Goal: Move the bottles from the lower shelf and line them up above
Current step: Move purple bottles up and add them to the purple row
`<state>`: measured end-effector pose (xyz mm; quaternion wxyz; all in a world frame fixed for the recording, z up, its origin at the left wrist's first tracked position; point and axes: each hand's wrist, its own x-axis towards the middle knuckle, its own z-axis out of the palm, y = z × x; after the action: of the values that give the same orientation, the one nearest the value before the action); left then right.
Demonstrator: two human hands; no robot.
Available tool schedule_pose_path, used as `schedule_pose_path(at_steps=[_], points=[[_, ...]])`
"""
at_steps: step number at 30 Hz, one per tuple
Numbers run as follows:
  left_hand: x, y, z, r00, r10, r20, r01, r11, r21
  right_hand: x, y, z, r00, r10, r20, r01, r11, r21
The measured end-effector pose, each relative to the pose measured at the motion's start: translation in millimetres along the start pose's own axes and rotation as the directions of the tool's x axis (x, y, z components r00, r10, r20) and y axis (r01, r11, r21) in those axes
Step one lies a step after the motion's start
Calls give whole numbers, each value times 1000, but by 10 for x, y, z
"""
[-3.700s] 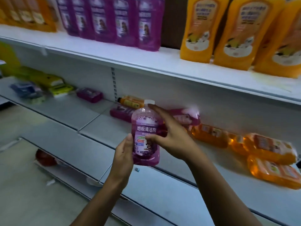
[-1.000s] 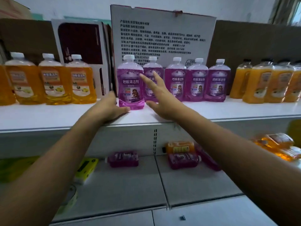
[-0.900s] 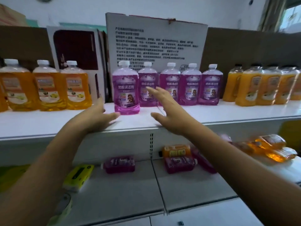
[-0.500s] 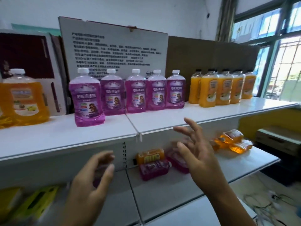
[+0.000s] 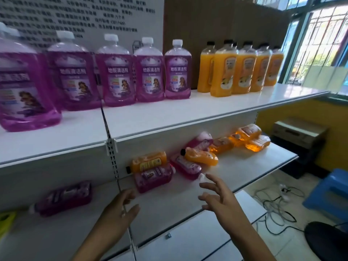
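- Nearest, the left hand (image 5: 120,210) and the right hand (image 5: 220,198) hang above the front of the lower shelf (image 5: 235,172); both have fingers spread and relaxed, and neither holds anything.
- Just beyond the hands, a purple bottle (image 5: 153,177) lies on its side on the lower shelf, with an orange bottle (image 5: 148,162) lying touching it behind.
- To the left, well apart from these, another purple bottle (image 5: 65,198) lies flat; it is blurred, so its label cannot be read.
- To the right, a third purple bottle (image 5: 186,166) lies under an orange bottle with a black cap (image 5: 200,156).
- Farther along the lower shelf, a cluster of lying orange bottles (image 5: 248,137) sits beside one more purple bottle (image 5: 201,141) at the back wall.
- On the upper shelf (image 5: 188,112), a row of upright purple bottles (image 5: 150,72) with white caps stands at the left and centre.
- Next to that row, on the right, upright orange bottles (image 5: 243,70) with black caps stand close together.
- Behind the rows, a white printed board (image 5: 94,16) and brown cardboard (image 5: 216,19) stand at the back.
- At far right, cables (image 5: 273,206) lie on the floor beside a blue stool (image 5: 331,194).
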<state>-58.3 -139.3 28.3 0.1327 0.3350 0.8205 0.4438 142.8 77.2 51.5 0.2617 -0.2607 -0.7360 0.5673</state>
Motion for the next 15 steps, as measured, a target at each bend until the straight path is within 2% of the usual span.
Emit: schedule_pose_path(at_steps=[5,11,13,15], points=[[354,8,107,998,-47,33,44,996,77,375,280,77,995,83,55,-85,996,25],[835,33,369,997,73,-4,-69,965,253,803,558,315,975,174,141,-191,974,123],[1002,3,461,997,79,-2,-73,939,336,935,646,442,969,169,179,-190,976,107],[1137,-43,539,998,49,-27,-32,899,437,1065,724,556,968,115,222,-129,990,49]])
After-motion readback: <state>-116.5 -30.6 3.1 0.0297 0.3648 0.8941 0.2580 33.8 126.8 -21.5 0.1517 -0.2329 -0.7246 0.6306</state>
